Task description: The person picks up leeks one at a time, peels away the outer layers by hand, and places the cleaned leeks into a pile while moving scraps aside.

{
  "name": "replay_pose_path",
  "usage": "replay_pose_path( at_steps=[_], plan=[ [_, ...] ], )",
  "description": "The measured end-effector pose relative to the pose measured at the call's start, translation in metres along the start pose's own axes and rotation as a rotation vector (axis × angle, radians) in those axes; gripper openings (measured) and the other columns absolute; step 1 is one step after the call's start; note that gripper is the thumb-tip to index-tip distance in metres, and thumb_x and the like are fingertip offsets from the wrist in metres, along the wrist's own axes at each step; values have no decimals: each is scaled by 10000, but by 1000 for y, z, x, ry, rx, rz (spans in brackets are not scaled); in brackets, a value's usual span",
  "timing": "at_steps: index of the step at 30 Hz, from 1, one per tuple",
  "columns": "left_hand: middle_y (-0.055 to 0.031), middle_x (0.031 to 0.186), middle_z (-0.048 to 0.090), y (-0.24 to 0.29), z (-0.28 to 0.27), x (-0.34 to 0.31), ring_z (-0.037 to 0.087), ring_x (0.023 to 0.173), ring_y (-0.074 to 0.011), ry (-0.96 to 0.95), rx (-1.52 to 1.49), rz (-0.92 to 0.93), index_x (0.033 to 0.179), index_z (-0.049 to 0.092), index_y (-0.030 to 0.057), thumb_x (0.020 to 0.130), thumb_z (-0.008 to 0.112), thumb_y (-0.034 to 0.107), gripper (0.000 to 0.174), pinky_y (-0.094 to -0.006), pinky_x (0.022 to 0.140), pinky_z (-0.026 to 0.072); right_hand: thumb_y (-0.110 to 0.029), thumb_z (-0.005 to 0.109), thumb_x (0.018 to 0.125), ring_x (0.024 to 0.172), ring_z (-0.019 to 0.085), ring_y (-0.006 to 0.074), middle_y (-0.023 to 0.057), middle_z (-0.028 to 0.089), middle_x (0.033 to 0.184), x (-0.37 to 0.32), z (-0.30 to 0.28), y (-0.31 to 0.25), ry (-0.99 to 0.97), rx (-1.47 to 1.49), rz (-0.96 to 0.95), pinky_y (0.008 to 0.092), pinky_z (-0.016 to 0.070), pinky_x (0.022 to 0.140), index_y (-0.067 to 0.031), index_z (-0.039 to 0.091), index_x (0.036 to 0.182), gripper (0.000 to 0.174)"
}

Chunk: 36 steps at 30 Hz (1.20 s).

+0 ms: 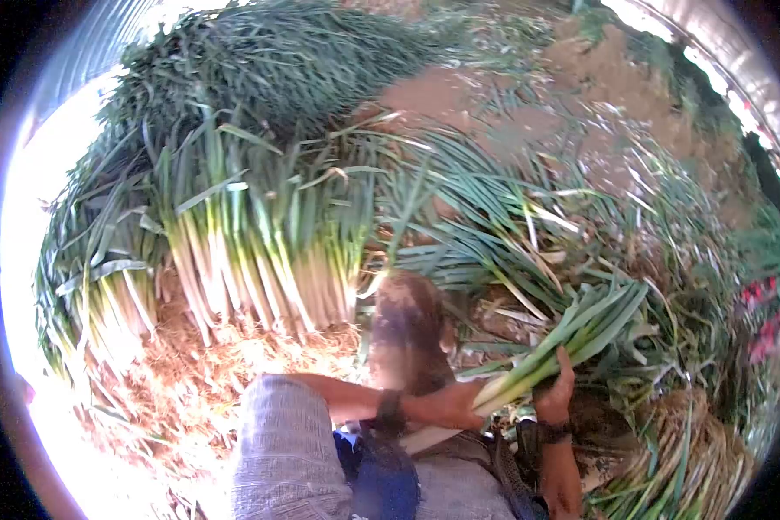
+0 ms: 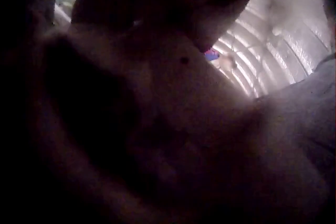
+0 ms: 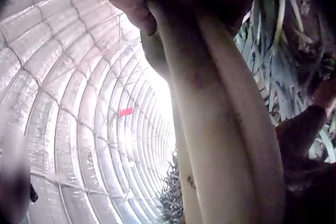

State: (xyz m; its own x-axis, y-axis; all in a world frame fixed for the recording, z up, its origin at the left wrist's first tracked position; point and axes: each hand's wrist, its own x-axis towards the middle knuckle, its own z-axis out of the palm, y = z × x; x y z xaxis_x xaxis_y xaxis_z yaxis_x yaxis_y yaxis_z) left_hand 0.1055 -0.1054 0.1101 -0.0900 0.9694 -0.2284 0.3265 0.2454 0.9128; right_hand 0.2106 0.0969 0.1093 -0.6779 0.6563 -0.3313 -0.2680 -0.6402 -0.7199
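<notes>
Stacks of white-stemmed green leeks [image 1: 251,260] lay left. Our left hand [image 1: 449,406] met the base of the long green-and-white leek bunch [image 1: 533,366]; we could not tell its grip from the dark wrist view. Our right hand [image 1: 556,392] clasped the bunch, its wrist view showing pale stalks [image 3: 220,129] close.
</notes>
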Motion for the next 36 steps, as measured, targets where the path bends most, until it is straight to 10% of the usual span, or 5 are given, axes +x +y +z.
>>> replay_pose_path(
  at_steps=[2, 11, 15, 21, 36],
  plan=[
    [-205, 1040, 617, -6, -1, -12, 642, 801, -331, 217, -26, 101, 1303, 368, -57, 765, 681, 214, 679, -340, 736, 552, -267, 546, 939, 1013, 568, 225, 113, 580, 1088, -3, 43, -9, -126, -181, -139, 380, 472, 898, -10, 506, 1224, 386],
    [-256, 1198, 568, 41, -229, -180, 632, 1027, -273, 1197, -264, 64, 1401, 288, -12, 846, 672, 178, 701, -385, 789, 597, -107, 741, 782, 1083, 604, 251, 168, 585, 1231, -20, 282, -44, -1427, -865, -681, 360, 493, 924, 10, 444, 1324, 629],
    [-178, 1117, 631, -21, -316, -322, 646, 970, -259, 1477, -142, 102, 1309, 422, 16, 773, 761, 378, 731, -315, 742, 582, -146, 741, 804, 1106, 600, 254, 184, 621, 1175, 27, 226, -12, -1141, -1133, -466, 365, 486, 935, 34, 532, 1249, 523],
    [-265, 1273, 522, -240, -272, -461, 539, 1136, -386, 1445, 478, -1418, 1322, 454, 40, 899, 510, 344, 524, -463, 963, 430, -174, 695, 854, 1059, 610, 292, 185, 631, 1111, 104, 10, -15, -757, -1513, -43, 410, 524, 856, -11, 565, 1227, 427],
    [-258, 974, 652, -249, -259, -453, 626, 947, -415, 1526, 765, -1413, 1098, 573, -2, 833, 607, 493, 562, -490, 822, 499, -188, 615, 923, 1056, 580, 320, 145, 590, 1194, 73, -33, -37, -638, -1599, 241, 511, 529, 844, -38, 535, 1271, 387]
  ],
)
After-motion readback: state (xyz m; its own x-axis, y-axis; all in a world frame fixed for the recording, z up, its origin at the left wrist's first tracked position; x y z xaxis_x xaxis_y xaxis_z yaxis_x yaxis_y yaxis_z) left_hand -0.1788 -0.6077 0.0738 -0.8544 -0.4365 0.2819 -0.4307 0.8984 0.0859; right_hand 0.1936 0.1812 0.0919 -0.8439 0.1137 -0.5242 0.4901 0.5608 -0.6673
